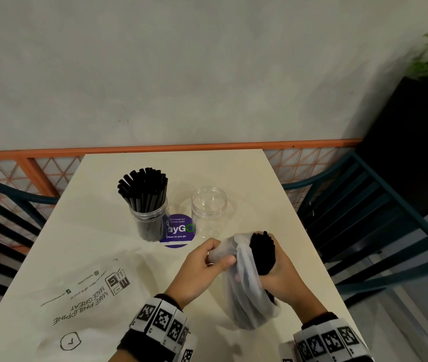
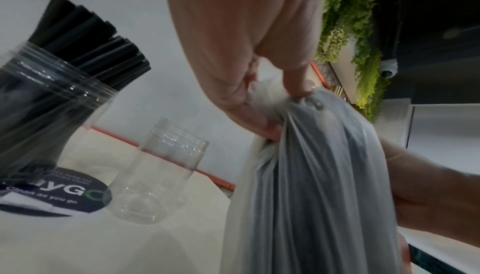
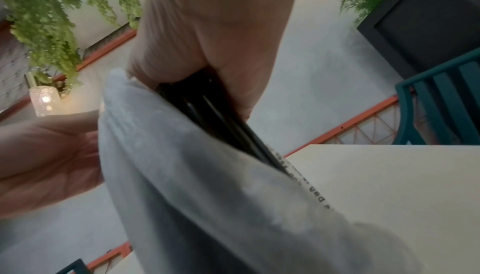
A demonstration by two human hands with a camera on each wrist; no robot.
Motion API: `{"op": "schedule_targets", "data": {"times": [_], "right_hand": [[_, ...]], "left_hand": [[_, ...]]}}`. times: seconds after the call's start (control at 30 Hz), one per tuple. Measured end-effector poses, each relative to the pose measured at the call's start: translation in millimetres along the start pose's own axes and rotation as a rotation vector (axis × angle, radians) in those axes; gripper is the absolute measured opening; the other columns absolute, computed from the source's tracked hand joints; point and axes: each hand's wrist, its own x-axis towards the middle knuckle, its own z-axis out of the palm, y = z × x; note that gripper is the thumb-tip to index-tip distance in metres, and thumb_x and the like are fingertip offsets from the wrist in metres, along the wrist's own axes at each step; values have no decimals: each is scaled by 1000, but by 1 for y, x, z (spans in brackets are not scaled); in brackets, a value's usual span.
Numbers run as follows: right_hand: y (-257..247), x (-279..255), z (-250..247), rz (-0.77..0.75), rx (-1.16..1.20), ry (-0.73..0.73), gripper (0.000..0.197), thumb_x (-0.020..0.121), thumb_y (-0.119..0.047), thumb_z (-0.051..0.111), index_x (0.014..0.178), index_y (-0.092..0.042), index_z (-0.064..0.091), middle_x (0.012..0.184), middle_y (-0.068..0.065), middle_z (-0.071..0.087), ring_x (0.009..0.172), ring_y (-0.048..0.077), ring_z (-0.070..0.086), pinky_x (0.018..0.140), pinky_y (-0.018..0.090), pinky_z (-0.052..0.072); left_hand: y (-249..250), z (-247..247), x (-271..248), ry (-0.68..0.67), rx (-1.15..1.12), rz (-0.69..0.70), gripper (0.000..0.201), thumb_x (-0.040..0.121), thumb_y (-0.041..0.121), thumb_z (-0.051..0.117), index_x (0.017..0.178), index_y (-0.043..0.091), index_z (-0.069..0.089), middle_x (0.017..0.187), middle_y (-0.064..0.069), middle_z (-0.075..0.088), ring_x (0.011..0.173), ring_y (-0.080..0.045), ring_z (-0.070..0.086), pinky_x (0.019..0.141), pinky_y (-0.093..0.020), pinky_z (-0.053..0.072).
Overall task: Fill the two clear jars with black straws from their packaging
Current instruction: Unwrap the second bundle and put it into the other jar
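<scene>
Two clear jars stand at mid-table. The left jar [image 1: 150, 220] [image 2: 39, 118] is packed with black straws [image 1: 143, 188]. The right jar [image 1: 209, 211] [image 2: 158, 171] holds nothing. In front of them a translucent white plastic bag [image 1: 247, 291] [image 2: 311, 175] [image 3: 207, 196] holds a bundle of black straws [image 1: 262, 253] [image 3: 218, 126] whose tops stick out of its mouth. My left hand [image 1: 207, 262] [image 2: 262, 102] pinches the bunched bag top and pulls it leftward. My right hand [image 1: 278, 273] [image 3: 207, 63] grips the straw bundle inside the bag.
A flat printed plastic bag [image 1: 85, 291] lies at the left front of the cream table [image 1: 260, 178]. A round purple sticker [image 1: 179, 231] sits between the jars. Teal chairs [image 1: 364, 218] flank the table; an orange rail [image 1: 181, 147] and a grey wall stand behind.
</scene>
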Motion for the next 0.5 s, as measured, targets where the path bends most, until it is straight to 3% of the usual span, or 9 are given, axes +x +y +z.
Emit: {"op": "schedule_targets", "data": {"times": [0.03,0.07,0.13,0.2,0.27,0.33,0.43,0.5], "right_hand": [[-1,0,2,10,23,15,104,34,-80,68,114,-21,39,108,-21,45,100,-11,52,81,-5,33],[-2,0,3,5,47,39,101,36,-73,74,113,-19,39,105,-20,46,96,-18,52,81,-3,35],[-10,-3,4,-35,22,61,76,53,-37,87,110,-21,39,102,-20,48,90,-28,49,79,-2,38],[-11,-5,1,-80,-14,87,62,64,-8,81,108,-24,42,101,-17,52,93,-25,51,77,-3,38],[-6,-5,-3,-87,-8,113,62,60,-8,82,108,-23,46,101,-12,58,97,-14,56,78,1,42],[-3,-5,-4,-72,12,112,63,59,-10,84,109,-20,48,102,-8,61,98,-5,58,78,7,45],[-4,-7,-2,-71,14,72,59,63,-7,82,109,-22,49,103,-7,61,97,-4,58,77,7,46],[-3,-8,1,-66,25,59,58,60,-19,81,107,-31,48,107,-6,58,100,-2,57,78,9,46]], "left_hand": [[0,1,1,38,7,9,17,81,22,66,76,10,56,71,-5,55,71,-17,53,79,-32,53],[1,4,2,67,9,12,19,81,16,67,68,11,54,64,-2,52,68,-18,50,77,-32,56],[0,7,3,100,-8,21,24,81,10,65,61,11,52,53,9,48,64,-17,47,73,-26,56],[1,7,2,72,-20,27,21,85,8,60,65,10,55,54,11,52,63,-13,51,72,-22,54],[-1,5,2,35,-72,9,19,90,9,52,72,8,59,63,6,59,66,-10,57,74,-22,53],[-5,4,0,21,-153,-40,22,94,12,44,77,6,57,71,-3,57,73,-14,54,76,-24,51],[-6,5,0,22,-246,-110,13,95,7,36,93,9,49,79,-11,52,80,-21,51,76,-28,51],[-3,3,1,21,-273,-108,29,94,1,33,113,20,42,79,-12,58,77,-20,57,75,-30,52]]}}
